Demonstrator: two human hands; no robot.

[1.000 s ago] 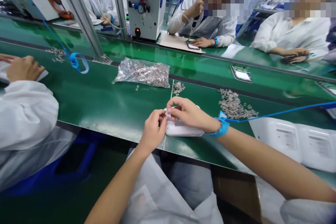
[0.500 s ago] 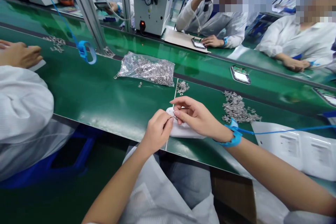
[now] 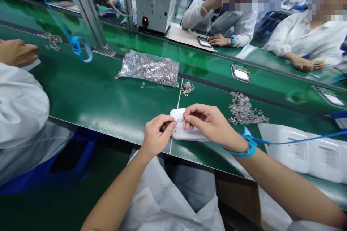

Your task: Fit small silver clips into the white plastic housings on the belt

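Observation:
A white plastic housing (image 3: 189, 135) lies on the green work surface, partly covered by my right hand. My left hand (image 3: 158, 134) is at the housing's left end, with thumb and forefinger pinched at a small metal clip-like part (image 3: 178, 121). My right hand (image 3: 206, 122) is over the housing, its thumb and forefinger pinched on another tiny metal part that its fingertips mostly hide. A blue strap with a cord circles my right wrist. Behind the housing lies a small heap of the same metal parts (image 3: 187, 88).
A clear bag of metal parts (image 3: 150, 68) lies at the back. A bigger heap of parts (image 3: 244, 110) and white housings (image 3: 292, 148) are on the right. A line with circuit-board units (image 3: 240, 73) runs behind. A co-worker's hand (image 3: 18, 53) is at the left.
My hands have moved apart: the left slightly to the left, the right slightly to the right. More of the white housing shows between them. The whole view has shifted slightly.

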